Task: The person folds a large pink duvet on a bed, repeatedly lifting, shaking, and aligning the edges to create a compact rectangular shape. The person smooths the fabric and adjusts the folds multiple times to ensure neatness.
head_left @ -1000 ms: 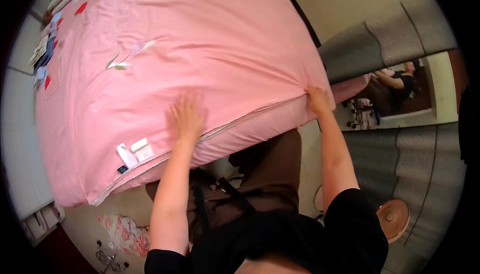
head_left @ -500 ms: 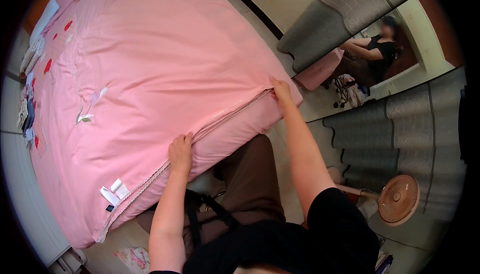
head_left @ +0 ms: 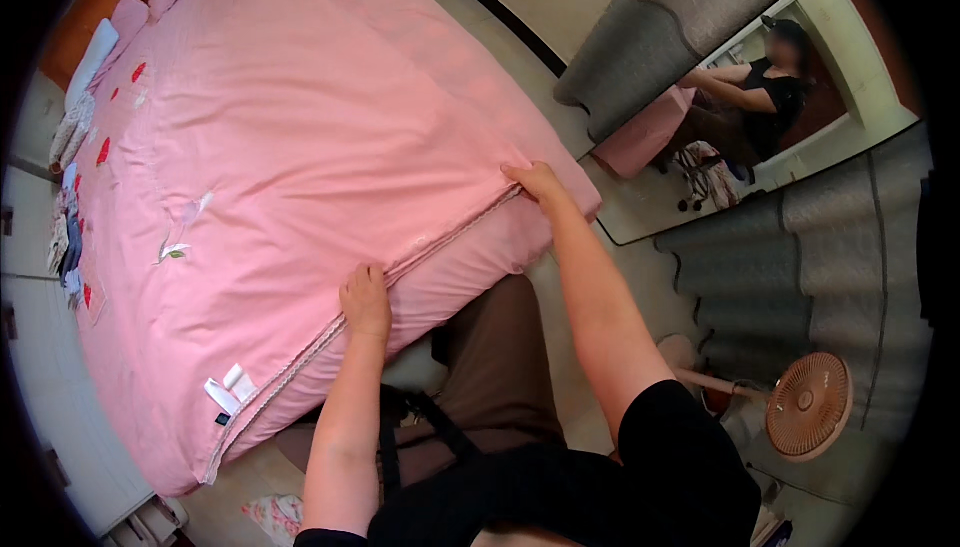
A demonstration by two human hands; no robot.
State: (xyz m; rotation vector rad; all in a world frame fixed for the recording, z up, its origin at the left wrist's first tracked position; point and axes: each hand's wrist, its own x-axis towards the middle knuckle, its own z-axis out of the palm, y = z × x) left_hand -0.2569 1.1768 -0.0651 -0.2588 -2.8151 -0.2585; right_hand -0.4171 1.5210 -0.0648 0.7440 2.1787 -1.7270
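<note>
A pink duvet cover lies over the bed, and a pale zipper-like strip runs along its near edge. My left hand grips that edge around its middle, fingers curled over the fabric. Farther right, close to the bed's corner, my right hand pinches the same edge with thumb and fingers. Between the two hands the edge is drawn into a fairly straight line. White labels stick up from the cover near its left corner. Below the edge, pink fabric covers the bed's side.
A mirror stands to the right, showing a person seated by the bed. Grey curtains hang beside it, with a round fan below. Folded clothes lie along the bed's far left side, near white cabinets.
My right hand has shifted left along the edge, away from the bed's corner and closer to my left hand. My left hand stays at nearly the same spot.
</note>
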